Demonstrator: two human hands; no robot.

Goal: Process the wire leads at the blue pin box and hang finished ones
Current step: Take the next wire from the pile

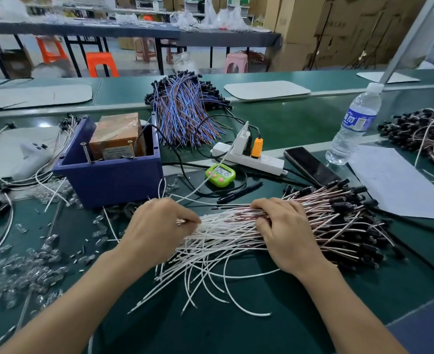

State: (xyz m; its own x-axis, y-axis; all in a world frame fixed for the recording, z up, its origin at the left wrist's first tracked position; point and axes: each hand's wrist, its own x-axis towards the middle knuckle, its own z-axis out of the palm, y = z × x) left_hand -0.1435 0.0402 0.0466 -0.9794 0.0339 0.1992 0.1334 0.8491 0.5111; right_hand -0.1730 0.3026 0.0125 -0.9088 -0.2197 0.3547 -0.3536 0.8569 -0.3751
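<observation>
Pinching left hand (159, 226): pink-white wire leads (223, 241) held in fingers.
Right hand (285, 233): leads grasped.
Blue plastic box (108, 180): at 11 o'clock.

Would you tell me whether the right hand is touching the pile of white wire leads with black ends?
Touching. The head view shows the right hand curled over the white wire leads, gripping the bundle.

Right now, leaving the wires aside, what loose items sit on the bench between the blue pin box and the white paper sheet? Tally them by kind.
Timer: 1
Power strip: 1
Phone: 1
Pen: 1
Water bottle: 1
Total: 5
</observation>
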